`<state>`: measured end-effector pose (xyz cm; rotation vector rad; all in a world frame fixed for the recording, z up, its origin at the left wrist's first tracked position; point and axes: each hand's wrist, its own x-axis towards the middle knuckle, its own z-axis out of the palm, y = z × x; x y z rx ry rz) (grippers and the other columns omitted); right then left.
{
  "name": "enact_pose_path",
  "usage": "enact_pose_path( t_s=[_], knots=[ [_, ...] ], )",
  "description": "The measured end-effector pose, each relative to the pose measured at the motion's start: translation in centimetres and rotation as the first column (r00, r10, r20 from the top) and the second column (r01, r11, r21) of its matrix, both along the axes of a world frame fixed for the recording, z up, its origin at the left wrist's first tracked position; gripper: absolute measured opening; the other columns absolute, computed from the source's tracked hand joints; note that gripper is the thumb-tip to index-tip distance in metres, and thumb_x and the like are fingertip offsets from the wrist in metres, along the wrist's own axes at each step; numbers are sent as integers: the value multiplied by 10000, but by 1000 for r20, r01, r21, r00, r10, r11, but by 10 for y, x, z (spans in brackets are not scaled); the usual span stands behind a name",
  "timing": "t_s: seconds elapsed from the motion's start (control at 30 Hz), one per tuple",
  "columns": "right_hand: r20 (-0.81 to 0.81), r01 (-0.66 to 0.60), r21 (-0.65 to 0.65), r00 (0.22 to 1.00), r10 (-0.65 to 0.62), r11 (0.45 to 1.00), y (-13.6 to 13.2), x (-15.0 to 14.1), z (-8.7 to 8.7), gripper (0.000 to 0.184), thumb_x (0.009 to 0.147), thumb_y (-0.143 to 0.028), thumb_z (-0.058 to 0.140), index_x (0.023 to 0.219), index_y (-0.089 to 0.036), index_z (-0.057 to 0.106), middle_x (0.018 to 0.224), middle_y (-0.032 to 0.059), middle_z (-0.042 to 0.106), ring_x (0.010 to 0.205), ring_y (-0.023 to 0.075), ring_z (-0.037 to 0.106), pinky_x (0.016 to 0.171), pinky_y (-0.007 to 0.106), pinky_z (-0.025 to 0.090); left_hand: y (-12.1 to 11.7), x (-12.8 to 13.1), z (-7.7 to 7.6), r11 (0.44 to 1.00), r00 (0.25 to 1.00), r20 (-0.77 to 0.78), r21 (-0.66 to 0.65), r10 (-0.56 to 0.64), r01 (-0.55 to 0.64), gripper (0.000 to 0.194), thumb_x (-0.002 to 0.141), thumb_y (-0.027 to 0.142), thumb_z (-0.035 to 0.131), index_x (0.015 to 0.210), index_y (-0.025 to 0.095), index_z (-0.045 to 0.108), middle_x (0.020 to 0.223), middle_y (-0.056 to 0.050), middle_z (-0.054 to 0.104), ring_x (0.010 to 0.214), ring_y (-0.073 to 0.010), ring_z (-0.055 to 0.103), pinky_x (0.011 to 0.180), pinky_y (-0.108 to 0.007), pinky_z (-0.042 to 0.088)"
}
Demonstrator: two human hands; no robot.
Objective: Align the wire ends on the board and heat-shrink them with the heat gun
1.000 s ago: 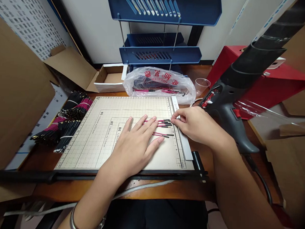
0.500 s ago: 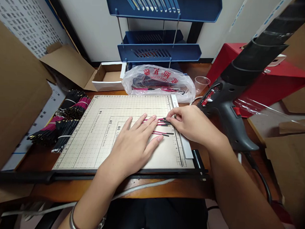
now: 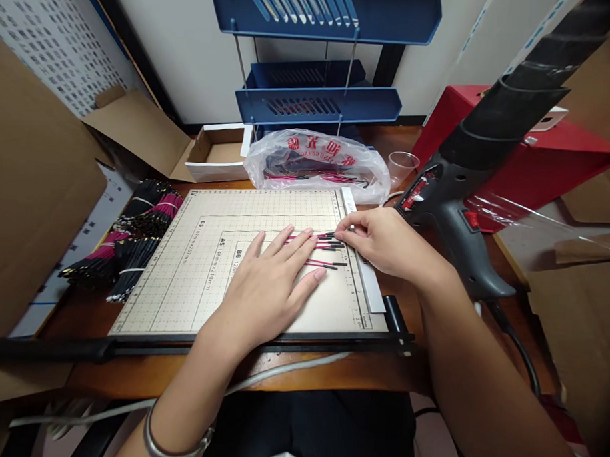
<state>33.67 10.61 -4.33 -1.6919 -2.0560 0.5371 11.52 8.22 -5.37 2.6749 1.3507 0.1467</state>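
Note:
My left hand [image 3: 270, 280] lies flat with fingers spread on a cream paper trimmer board [image 3: 177, 291]. Under its fingers are several thin red wires [image 3: 324, 264] with black ends, which stick out to the right; their other ends are hidden by the hand. My right hand [image 3: 382, 241] is closed in a pinch at the black tip of the uppermost wire [image 3: 325, 236], beside the white strip [image 3: 366, 280] along the board's right side. The fingertips partly cover that tip. Below it, the other wire ends lie roughly side by side, at uneven lengths.
Tied wire bundles [image 3: 134, 259] lie left of the board. Behind it are a plastic bag [image 3: 317, 159] with wires, a clear cup [image 3: 402, 166], a small open box [image 3: 220, 149] and a blue rack [image 3: 319, 106]. A heat gun [image 3: 455, 214] and red box [image 3: 532, 163] stand right.
My right hand's pinch has shifted very slightly at the top wire's end, and the black ends there show a little more. My left hand keeps its place on the wires.

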Motion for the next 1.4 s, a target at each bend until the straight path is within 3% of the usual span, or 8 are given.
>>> enact_pose_path(
  t_s=[0.23, 0.43, 0.67, 0.97, 1.23, 1.4],
  knots=[
    [-19, -30, -30, 999, 29, 999, 0, -1, 0, 220, 921, -300, 571, 922, -190, 761, 642, -8, 612, 579, 104, 440, 620, 263, 301, 1, 1, -1, 1000, 1000, -12, 5, -3, 3, 588, 1078, 549, 272, 1589, 274, 368, 1662, 12, 318, 1576, -265, 226, 1272, -578, 181],
    [-8, -21, 27, 1000, 22, 999, -2, -4, 1, 239, 919, -328, 575, 930, -203, 778, 633, -6, 587, 592, 108, 432, 635, 273, 294, 0, 1, -2, 1000, 1000, -20, 17, -7, 7, 587, 1077, 558, 262, 1596, 298, 349, 1671, 20, 295, 1579, -266, 218, 1269, -590, 182],
    [-10, -29, 25, 1000, 29, 999, -2, -8, 3, 188, 851, -246, 612, 870, -220, 797, 618, -12, 540, 609, 108, 426, 642, 273, 300, 0, 2, -1, 1000, 1000, -19, 3, 1, -1, 592, 1075, 566, 258, 1598, 300, 342, 1676, 16, 285, 1578, -268, 219, 1269, -596, 181],
    [-40, 25, 47, 999, -23, 999, 1, -9, -1, 173, 840, -268, 644, 901, -221, 798, 599, -23, 519, 579, 102, 387, 623, 272, 288, 0, 0, -2, 1000, 1000, -8, 14, -6, 6, 593, 1073, 561, 281, 1597, 292, 347, 1668, 15, 298, 1578, -266, 219, 1272, -594, 178],
    [-13, 8, 68, 1000, -7, 998, 0, -7, 0, 169, 842, -287, 646, 880, -235, 802, 644, -13, 604, 615, 107, 454, 643, 272, 305, -1, 0, -2, 1000, 1000, -14, 19, -8, 9, 603, 1071, 564, 288, 1596, 274, 345, 1666, 21, 300, 1576, -268, 227, 1269, -606, 192],
    [-35, -7, 44, 999, 8, 999, 1, -8, 0, 162, 844, -293, 646, 857, -221, 791, 610, -22, 560, 585, 102, 422, 616, 273, 293, -1, 1, -2, 1000, 1000, -13, 20, -9, 10, 610, 1069, 569, 287, 1600, 273, 335, 1668, 27, 290, 1578, -266, 220, 1271, -607, 187]
  ],
)
